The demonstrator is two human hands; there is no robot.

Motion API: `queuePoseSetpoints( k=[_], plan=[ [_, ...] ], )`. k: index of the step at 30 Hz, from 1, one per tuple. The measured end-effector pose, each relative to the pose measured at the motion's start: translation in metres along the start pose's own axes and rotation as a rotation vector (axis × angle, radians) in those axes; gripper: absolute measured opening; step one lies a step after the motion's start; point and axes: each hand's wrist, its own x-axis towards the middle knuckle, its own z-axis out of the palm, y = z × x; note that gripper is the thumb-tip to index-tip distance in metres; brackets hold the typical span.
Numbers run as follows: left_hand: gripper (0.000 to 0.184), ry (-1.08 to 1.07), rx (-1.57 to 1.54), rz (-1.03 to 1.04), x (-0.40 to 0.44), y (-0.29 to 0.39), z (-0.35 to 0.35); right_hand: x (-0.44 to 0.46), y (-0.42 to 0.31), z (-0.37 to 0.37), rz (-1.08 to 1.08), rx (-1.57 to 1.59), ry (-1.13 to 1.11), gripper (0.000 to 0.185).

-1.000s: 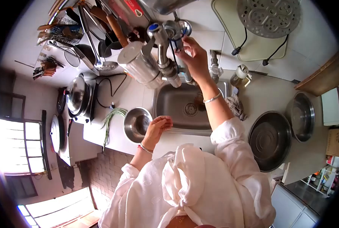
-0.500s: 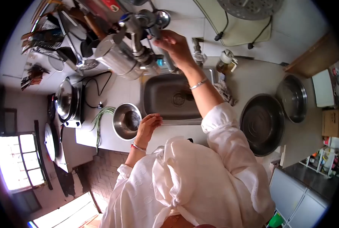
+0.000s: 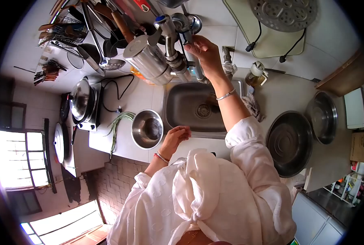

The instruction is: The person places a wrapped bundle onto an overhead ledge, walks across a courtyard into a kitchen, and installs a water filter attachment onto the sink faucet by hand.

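My right hand (image 3: 206, 53) reaches up over the back of the sink, its fingers closed around the grey pipe of the faucet (image 3: 196, 65). The faucet has a metal body and a knob with a blue top. Below it lies the stainless steel sink (image 3: 173, 104), its drain showing and no water visible. My left hand (image 3: 176, 139) hovers by the sink's front rim, fingers curled together with nothing visible in them. Beside it on the left stands a small steel bowl (image 3: 147, 129). A bundle of long green beans (image 3: 118, 126) lies left of the bowl.
A metal canister (image 3: 147, 59) and hanging utensils (image 3: 104, 36) crowd the upper left. On the left stands a lidded pan (image 3: 82, 100) on a cooker. A glass jug (image 3: 256, 74) and a cloth (image 3: 252, 106) are right of the sink; large basins (image 3: 290, 143) stand farther right.
The whole view has shifted, so things appear farther right and mostly slightly lower. My right hand stays at the faucet's pipe, and my left hand stays by the sink's front rim.
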Motion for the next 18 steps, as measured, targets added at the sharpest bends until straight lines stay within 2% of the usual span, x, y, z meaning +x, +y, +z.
queuePoseSetpoints(
  k=[4, 18],
  plan=[
    [0.021, 0.031, 0.034, -0.011, -0.005, -0.004, -0.006, -0.009, 0.013, -0.012, 0.022, -0.171, 0.062, 0.035],
    [0.022, 0.056, 0.057, -0.033, -0.005, -0.017, -0.013, -0.021, 0.028, -0.022, 0.043, -0.207, 0.106, 0.032]
  ],
)
